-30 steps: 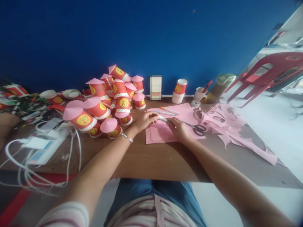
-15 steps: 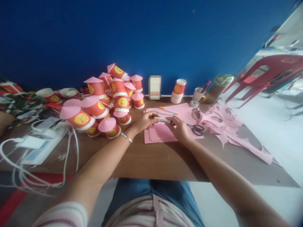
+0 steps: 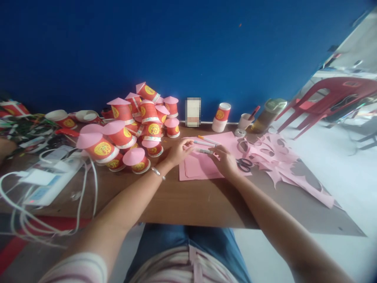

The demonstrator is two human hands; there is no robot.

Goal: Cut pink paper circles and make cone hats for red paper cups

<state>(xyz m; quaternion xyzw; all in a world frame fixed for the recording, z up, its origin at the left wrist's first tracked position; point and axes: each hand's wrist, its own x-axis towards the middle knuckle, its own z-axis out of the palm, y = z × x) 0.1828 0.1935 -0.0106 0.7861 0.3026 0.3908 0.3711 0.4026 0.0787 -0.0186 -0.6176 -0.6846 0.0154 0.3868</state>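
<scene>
My right hand (image 3: 225, 159) is closed on one end of a small whitish tube (image 3: 204, 151) with dark print; its exact kind is too small to tell. The tube's other end points left, over pink paper sheets (image 3: 200, 167) on the table. Just left of it, my left hand (image 3: 180, 151) is apart from the tube, its thumb and fingers curled together; whatever they hold, if anything, I cannot make out. Two slim pens (image 3: 207, 140), one orange and one light blue, lie on the paper behind the hands. Black-handled scissors (image 3: 244, 165) rest to the right of my right hand.
Red paper cups with pink cone tops (image 3: 118, 131) are heaped at left. A white power strip (image 3: 50, 179) with cables lies nearer. At right are pink paper offcuts (image 3: 273, 155), a tape roll (image 3: 240, 133), stacked cups (image 3: 221, 117), a small cup (image 3: 244, 121) and a jar (image 3: 269, 114).
My left hand has let go of the tube's left end and moved a little left of it. My right hand still grips the tube. The view has shifted slightly.
</scene>
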